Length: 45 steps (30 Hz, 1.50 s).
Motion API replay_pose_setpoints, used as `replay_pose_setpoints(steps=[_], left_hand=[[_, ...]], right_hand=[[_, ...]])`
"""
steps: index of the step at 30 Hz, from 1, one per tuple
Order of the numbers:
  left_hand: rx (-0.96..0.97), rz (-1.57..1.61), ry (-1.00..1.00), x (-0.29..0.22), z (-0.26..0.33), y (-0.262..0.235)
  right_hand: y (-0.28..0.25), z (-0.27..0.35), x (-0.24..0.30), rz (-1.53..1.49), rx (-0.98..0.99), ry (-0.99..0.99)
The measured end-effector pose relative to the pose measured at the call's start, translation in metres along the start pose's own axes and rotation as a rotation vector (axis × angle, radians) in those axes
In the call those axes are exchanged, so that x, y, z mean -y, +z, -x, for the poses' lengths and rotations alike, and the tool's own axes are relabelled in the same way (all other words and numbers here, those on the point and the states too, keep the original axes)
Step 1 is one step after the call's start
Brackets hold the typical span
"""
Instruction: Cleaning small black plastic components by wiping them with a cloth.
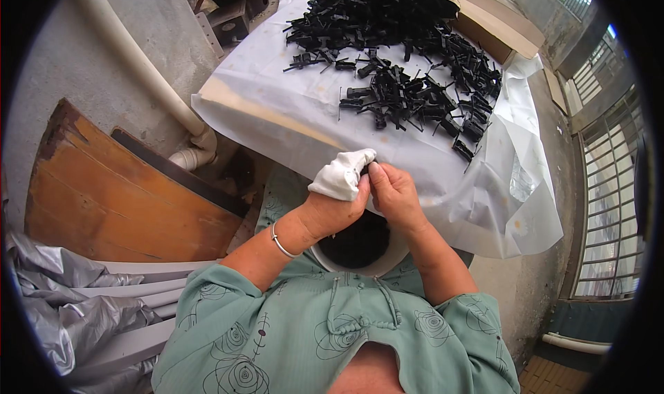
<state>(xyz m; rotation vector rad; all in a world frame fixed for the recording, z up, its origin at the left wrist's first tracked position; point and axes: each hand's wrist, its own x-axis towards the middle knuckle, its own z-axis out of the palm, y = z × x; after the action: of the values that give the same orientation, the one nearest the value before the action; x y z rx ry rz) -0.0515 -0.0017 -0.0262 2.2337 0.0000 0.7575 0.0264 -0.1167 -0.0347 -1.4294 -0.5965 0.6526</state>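
Observation:
My left hand (340, 199), partly covered by a white cloth glove (339, 174), is closed at the table's near edge. My right hand (395, 195) is bare and meets it there, thumb and fingers pinched together. A small black part (367, 167) shows between the fingertips of both hands; most of it is hidden. Below the hands, a white bucket (399, 250) with dark contents stands between my knees. Beyond them, a large heap of black plastic parts (404, 93) with thin protruding pins spreads over the table (277, 90), which has a whitish plastic sheet on it.
An open cardboard box (494, 21) lies at the table's far right. To the left, a worn brown wooden board (124, 193) leans near a white pipe (138, 55). Silver sheeting (90, 304) covers long pale bars at lower left. A barred window (609, 207) is on the right.

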Motion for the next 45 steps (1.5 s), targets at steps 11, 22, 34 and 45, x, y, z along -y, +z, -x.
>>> replay_pose_setpoints(steps=[11, 22, 34, 45], left_hand=[[0.109, 0.859, -0.455, 0.002, -0.014, -0.009], [0.211, 0.616, -0.259, 0.002, -0.016, -0.004], [0.286, 0.223, -0.257, -0.01, -0.011, -0.022], [0.208, 0.552, -0.494, 0.022, -0.006, -0.01]], right_hand=[[-0.038, 0.001, 0.013, 0.585, -0.031, -0.52], [-0.025, -0.006, 0.014, 0.365, 0.049, -0.365], [-0.034, -0.019, 0.013, 0.469, 0.058, -0.208], [-0.057, -0.057, -0.001, 1.025, -0.228, -0.358]])
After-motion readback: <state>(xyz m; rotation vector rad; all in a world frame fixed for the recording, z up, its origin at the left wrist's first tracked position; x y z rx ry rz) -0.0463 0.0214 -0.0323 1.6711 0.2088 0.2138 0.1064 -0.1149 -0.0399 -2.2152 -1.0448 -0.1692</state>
